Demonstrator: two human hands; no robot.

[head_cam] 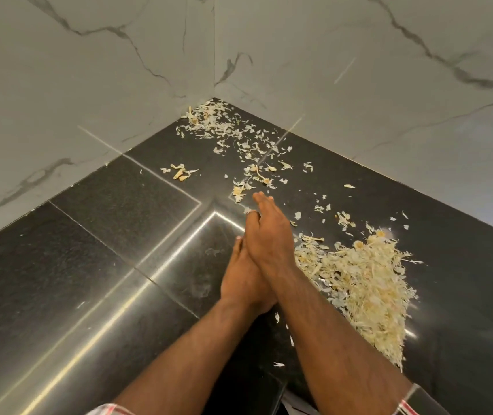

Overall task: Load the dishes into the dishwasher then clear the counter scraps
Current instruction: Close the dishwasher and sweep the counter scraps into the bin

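Scraps (356, 283) of pale peel, white and yellowish, lie in a heaped pile on the black stone counter (95, 265), just to the right of the person's two hands. More of the same peelings trail away from the pile toward the far corner, where a loose scatter (227, 130) sits against the meeting of the two marble walls (89, 70). A small separate clump (180, 171) lies off to the left of that trail, on its own. A few stray flakes rest near the counter's front edge, beside the right forearm.

Both arms reach forward from the bottom of the view, and the hands meet over the counter's inner corner. The right hand (269, 235) lies over the left hand (243, 277), its fingers straight and held together, pointing toward the far corner, with the fingertips close to the nearest bits of the trail. The left hand is flat too, fingers straight, mostly covered by the right; neither hand grips anything. The outer edge of the right hand sits just beside the near edge of the big pile; whether it touches the peelings I cannot tell.

The counter is glossy, with thin pale seams between its slabs and a streak of reflected light running across the left side. Checked sleeve cuffs (403, 407) show at the bottom edge.
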